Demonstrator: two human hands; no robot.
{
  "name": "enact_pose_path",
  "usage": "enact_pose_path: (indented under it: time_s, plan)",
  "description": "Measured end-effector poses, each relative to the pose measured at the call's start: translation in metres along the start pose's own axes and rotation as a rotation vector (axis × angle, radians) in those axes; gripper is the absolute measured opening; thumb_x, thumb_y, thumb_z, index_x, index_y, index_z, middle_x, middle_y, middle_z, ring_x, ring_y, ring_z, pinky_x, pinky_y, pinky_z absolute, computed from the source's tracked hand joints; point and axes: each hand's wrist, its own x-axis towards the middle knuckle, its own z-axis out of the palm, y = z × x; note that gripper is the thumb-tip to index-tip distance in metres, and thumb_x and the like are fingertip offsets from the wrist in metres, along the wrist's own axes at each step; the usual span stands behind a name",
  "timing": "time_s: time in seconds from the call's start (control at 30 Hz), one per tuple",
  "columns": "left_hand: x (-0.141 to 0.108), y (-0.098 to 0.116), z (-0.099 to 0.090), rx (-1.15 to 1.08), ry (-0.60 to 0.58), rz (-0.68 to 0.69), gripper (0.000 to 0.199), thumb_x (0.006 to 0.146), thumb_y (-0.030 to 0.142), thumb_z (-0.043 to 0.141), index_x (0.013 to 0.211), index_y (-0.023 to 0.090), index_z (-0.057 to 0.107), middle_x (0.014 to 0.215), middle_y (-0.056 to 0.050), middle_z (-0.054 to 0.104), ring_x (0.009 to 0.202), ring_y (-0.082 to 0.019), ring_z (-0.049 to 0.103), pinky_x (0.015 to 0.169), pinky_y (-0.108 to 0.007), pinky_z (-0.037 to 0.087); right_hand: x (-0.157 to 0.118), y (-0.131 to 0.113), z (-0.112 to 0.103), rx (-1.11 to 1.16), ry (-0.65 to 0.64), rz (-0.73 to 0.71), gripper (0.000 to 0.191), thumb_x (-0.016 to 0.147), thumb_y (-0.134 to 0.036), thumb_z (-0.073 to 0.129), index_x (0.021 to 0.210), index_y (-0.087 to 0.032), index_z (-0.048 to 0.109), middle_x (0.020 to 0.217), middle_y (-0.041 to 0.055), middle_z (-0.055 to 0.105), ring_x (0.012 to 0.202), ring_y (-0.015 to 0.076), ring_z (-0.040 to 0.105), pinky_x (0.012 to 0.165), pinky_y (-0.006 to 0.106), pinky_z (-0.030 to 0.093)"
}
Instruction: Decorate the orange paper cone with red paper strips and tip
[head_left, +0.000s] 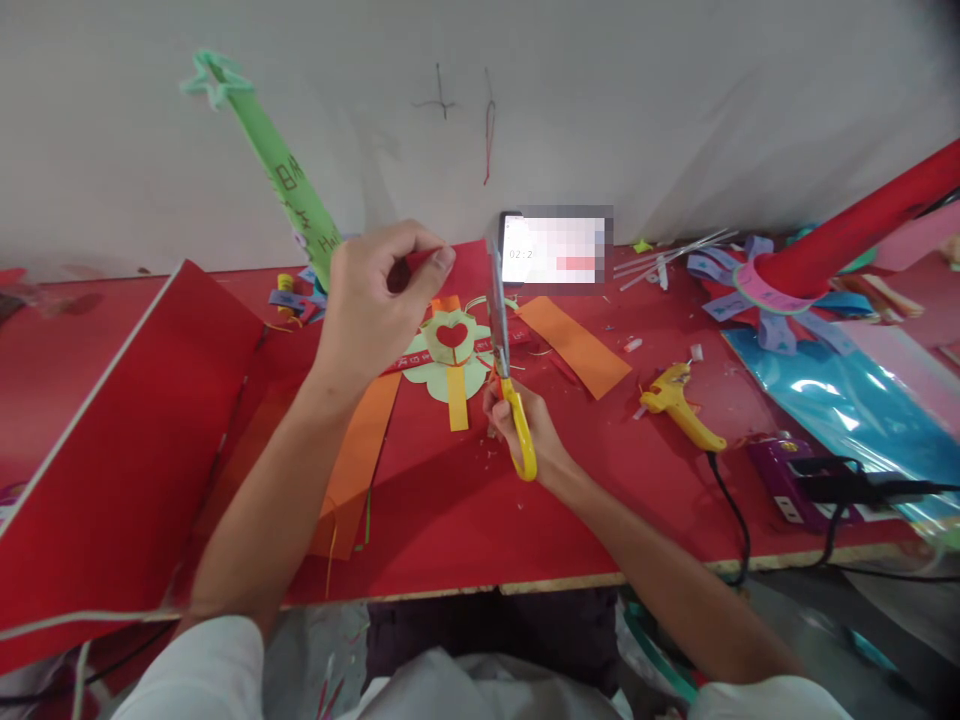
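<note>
A plain wall [360, 60], pale grey and matte, runs across the whole upper part of the view behind the tabletop [450, 520]. On it, near the middle, are a thin dark crossed shape [438, 100] and, just to its right, a thin reddish loop [489, 140]. Faint brownish smudges mark the wall's left side, and soft slanting shadows lie across its right side. The tabletop is red, slightly glossy, with a rough, pale front edge [555, 583]. Below, the floor [319, 630] looks grey, partly hidden. The light is soft, and the upper right corner falls dark.
</note>
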Motion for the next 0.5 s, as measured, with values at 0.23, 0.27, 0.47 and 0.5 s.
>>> enact_pose_path:
  time_s: [0.23, 0.27, 0.47, 0.5]
  plan:
    - [0.0003, -0.0028, 0.0012, -0.005, 0.016, 0.020, 0.025, 0.096, 0.037, 0.073, 0.074, 0.027, 0.066, 0.063, 0.002, 0.055, 0.055, -0.014, 0.047, 0.052, -0.035, 0.036, -0.0001, -0.0033, -0.0006, 0.015, -0.007, 0.003, 0.076, 0.084, -0.099, 0.050, 0.086, -0.023, 0.054, 0.073, -0.0022, 0.053, 0.059, 0.0115, 0.044, 0.054, 0.027, 0.040]
    - [0.0005, -0.0033, 0.0012, -0.005, 0.021, 0.020, 0.025, 0.096, 0.038, 0.074, 0.074, 0.027, 0.066, 0.063, 0.002, 0.056, 0.056, -0.014, 0.048, 0.052, -0.035, 0.036, -0.0004, -0.0046, -0.0006, 0.008, -0.009, 0.007, 0.076, 0.084, -0.099, 0.050, 0.085, -0.023, 0.053, 0.072, -0.0026, 0.052, 0.059, 0.0113, 0.043, 0.054, 0.027, 0.039]
    - [0.0004, -0.0026, 0.0015, -0.004, 0.006, 0.020, 0.027, 0.097, 0.041, 0.072, 0.074, 0.028, 0.066, 0.064, 0.001, 0.057, 0.057, -0.016, 0.049, 0.051, -0.036, 0.035, -0.0013, -0.0070, -0.0007, 0.004, -0.015, 0.022, 0.077, 0.083, -0.100, 0.050, 0.084, -0.023, 0.052, 0.068, -0.0041, 0.049, 0.056, 0.0107, 0.041, 0.052, 0.027, 0.036]
    - [0.0003, -0.0023, 0.0015, -0.003, 0.005, 0.020, 0.026, 0.097, 0.040, 0.072, 0.074, 0.028, 0.066, 0.064, 0.001, 0.057, 0.057, -0.016, 0.049, 0.051, -0.036, 0.035, -0.0012, -0.0065, -0.0008, 0.004, -0.010, 0.017, 0.077, 0.083, -0.100, 0.050, 0.084, -0.023, 0.053, 0.069, -0.0037, 0.050, 0.056, 0.0109, 0.042, 0.053, 0.027, 0.036]
